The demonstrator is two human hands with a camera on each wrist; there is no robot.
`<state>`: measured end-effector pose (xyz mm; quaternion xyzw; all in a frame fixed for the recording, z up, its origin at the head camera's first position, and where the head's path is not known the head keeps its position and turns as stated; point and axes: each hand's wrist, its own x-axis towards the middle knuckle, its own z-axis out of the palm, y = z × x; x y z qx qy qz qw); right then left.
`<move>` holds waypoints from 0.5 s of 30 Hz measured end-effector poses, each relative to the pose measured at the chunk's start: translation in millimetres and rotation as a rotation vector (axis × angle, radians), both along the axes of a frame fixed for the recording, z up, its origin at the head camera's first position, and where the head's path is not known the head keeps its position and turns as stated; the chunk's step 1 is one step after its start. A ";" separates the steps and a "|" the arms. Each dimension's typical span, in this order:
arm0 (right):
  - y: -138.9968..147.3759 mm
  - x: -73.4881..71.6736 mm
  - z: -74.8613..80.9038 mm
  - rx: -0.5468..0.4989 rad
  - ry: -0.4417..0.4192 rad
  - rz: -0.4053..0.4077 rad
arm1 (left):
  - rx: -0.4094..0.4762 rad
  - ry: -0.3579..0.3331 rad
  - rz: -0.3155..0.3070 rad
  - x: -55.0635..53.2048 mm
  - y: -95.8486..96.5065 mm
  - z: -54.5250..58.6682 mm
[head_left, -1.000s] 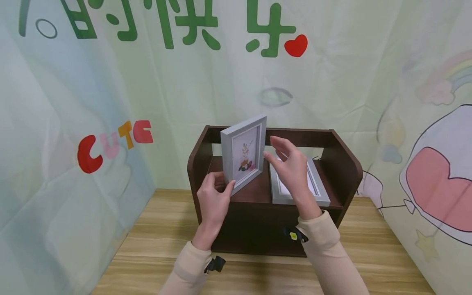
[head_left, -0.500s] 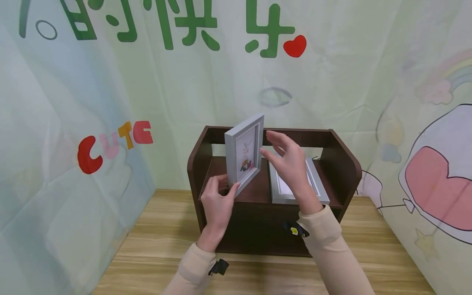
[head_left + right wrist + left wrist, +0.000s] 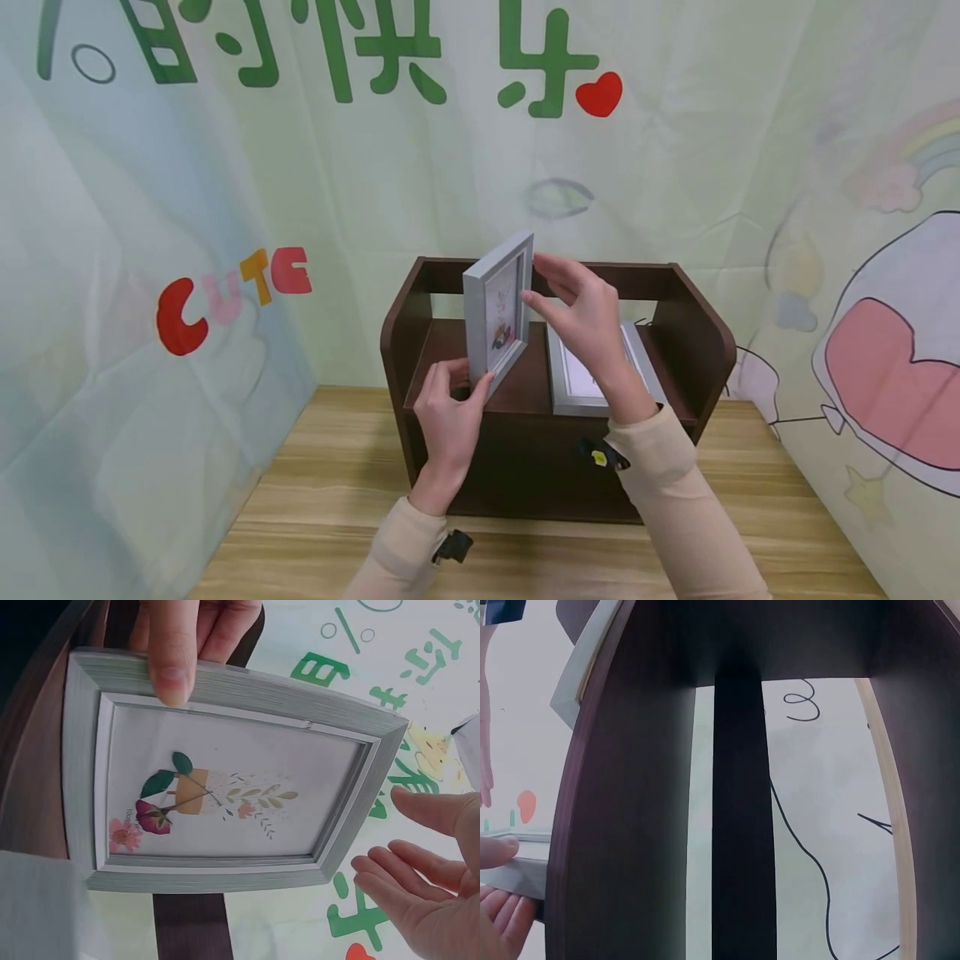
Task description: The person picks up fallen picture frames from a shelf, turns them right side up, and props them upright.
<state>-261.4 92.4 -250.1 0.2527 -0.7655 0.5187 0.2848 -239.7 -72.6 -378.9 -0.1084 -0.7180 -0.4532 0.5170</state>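
A grey picture frame (image 3: 501,317) with a pressed-flower picture stands upright and angled above the shelf's top board, facing right. My left hand (image 3: 450,417) grips its near lower edge, the thumb on the front and the fingers behind. In the right wrist view, that thumb presses the border of the picture frame (image 3: 225,787). My right hand (image 3: 581,312) is beside the far edge, its fingers loosely bent and slightly apart from the frame. A second grey picture frame (image 3: 585,383) lies flat on the right of the board, partly hidden by my right arm.
The dark brown desktop shelf (image 3: 540,462) has raised side panels and a back rail. It stands on a wood-grain table (image 3: 322,467). Printed cloth (image 3: 352,192) hangs behind and on both sides. The left wrist view looks into the shelf's open lower compartment (image 3: 742,825).
My left hand has moved slightly right, turning the upright picture frame more edge-on. My right hand has risen and moved left, closer to the frame's far edge.
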 end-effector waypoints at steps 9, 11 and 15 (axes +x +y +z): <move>-1.9 -3.9 12.3 0.022 0.002 0.064 | 0.006 -0.004 -0.005 1.3 2.6 -0.6; -2.0 -5.1 14.0 0.031 -0.006 0.084 | 0.009 -0.002 -0.011 1.6 3.0 -0.5; -3.6 -7.1 16.1 0.060 0.003 0.121 | 0.013 -0.001 -0.012 1.8 3.7 -0.5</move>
